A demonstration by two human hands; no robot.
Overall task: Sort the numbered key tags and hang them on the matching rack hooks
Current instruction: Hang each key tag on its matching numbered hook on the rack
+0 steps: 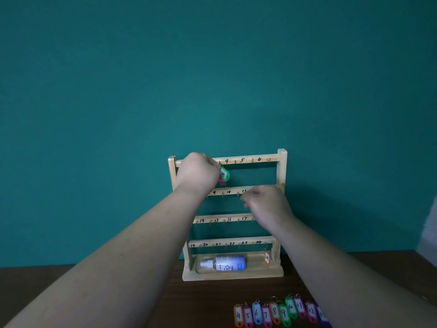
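While the left hand [197, 172] works at the left end of the top rail of the wooden rack [282, 166], the back of the hand faces the camera. Its fingers are curled and their tips are hidden. A green tag [224, 174] hangs just beside the knuckles, next to the hook marked 4. Whether the fingers pinch its ring cannot be told, and its number is too blurred to read. A pink tag [222, 182] shows partly below it, against the hand; its hook is hidden.

The right hand [266, 205] hangs in front of the second rail, near the mark 11. Its fingers are loosely bent and no tag is visible in them.

Status of the work, judged from the layout:

- Done: an orange tag [267, 257] marked 24 hangs from the last hook of the bottom rail. The green and pink tags are at the top rail, either hung or about to be.
- Bare: hooks 4 to 6 on the top rail, the visible hooks 9 to 11, 14 to 17 and 19 to 23.
- Left: a row of tags [274, 312] lies sorted on the table [201, 304] in front of the rack, reading 4 to 12. Further tags are covered by the right arm.

Sorting appears to be finished for the visible row, and hanging is at an early stage. Most tags remain to be placed.

A bottle [224, 263] lies on its side in the base tray of the rack.
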